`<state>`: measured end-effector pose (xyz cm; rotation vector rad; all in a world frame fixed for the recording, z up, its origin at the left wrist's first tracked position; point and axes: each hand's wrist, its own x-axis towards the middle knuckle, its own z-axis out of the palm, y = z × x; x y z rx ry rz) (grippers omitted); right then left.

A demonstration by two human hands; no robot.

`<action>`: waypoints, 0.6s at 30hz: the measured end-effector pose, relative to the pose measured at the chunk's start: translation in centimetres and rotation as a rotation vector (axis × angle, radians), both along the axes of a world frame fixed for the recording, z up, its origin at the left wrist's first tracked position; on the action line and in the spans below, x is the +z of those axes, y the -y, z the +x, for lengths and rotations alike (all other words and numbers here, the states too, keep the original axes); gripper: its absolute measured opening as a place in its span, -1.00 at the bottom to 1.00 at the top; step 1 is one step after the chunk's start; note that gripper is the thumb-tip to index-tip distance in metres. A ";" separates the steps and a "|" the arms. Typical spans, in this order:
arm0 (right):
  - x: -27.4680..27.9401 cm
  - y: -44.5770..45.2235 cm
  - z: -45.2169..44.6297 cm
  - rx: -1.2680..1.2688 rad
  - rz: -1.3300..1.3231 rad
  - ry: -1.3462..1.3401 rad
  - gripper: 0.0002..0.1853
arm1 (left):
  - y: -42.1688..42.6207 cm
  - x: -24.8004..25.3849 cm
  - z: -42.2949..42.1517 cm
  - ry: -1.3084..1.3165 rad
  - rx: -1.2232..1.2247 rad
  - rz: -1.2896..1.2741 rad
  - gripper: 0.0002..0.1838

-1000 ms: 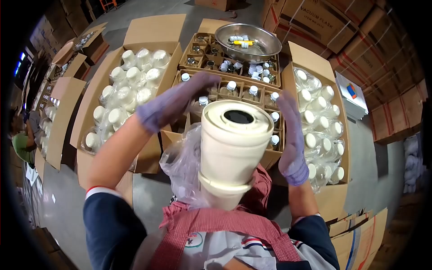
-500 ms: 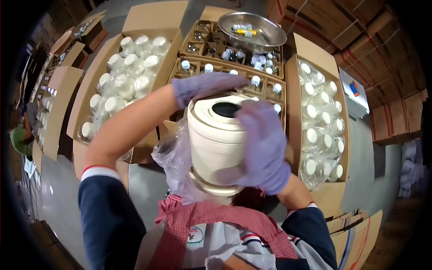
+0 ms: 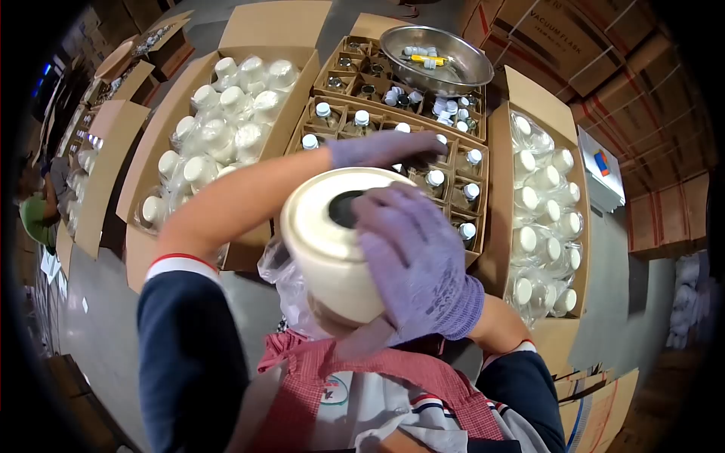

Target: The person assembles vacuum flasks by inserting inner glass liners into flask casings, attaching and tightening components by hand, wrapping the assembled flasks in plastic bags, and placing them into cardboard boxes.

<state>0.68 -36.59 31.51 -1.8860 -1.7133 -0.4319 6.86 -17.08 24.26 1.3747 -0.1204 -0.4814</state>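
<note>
A cream vacuum flask body (image 3: 336,283) stands in front of my chest, its round base with a dark disc facing up. My right hand (image 3: 411,264), in a purple glove, is wrapped round its right side, fingers over the top edge. My left hand (image 3: 393,149), gloved too, reaches across behind the flask, over the divided carton of white-capped bottles; its fingers are stretched out and partly blurred, and whether its palm touches the flask is hidden. A crumpled clear plastic bag (image 3: 291,291) hangs at the flask's left side.
Cartons of bagged cream flasks stand at the left (image 3: 219,136) and right (image 3: 544,219). Between them is a divided carton (image 3: 302,162) of capped bottles. A steel bowl (image 3: 400,64) holds a yellow tool behind it. Strapped boxes (image 3: 559,38) are stacked back right. Another person (image 3: 36,219) works far left.
My right hand has come in from the right and closed round the flask. My left hand has moved right, behind the flask. The flask has shifted left and its base has turned.
</note>
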 end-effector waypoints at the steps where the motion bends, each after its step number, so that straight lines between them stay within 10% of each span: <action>1: 0.6 -0.1 0.0 0.101 0.038 -0.070 -0.18 | 2.0 0.1 0.3 0.070 0.049 0.347 -0.54; 3: -0.7 1.9 3.2 0.140 0.034 -0.270 -0.15 | 0.6 0.7 0.8 0.533 -0.444 1.083 -0.51; 7: -4.3 3.8 8.0 0.144 0.144 -0.868 -0.16 | -4.6 6.0 -5.0 0.349 0.503 0.454 -0.45; 11: -9.3 2.1 10.0 0.647 0.438 -1.828 -0.09 | 3.5 4.6 -7.4 1.221 0.295 0.873 -0.43; 14: -5.5 4.3 5.6 -0.156 0.071 -0.905 -0.17 | 1.9 5.6 -6.9 0.955 -0.116 0.768 -0.44; 18: -5.2 5.1 5.3 -0.156 0.157 -0.625 -0.21 | 0.2 2.9 -6.4 1.240 0.197 0.564 -0.45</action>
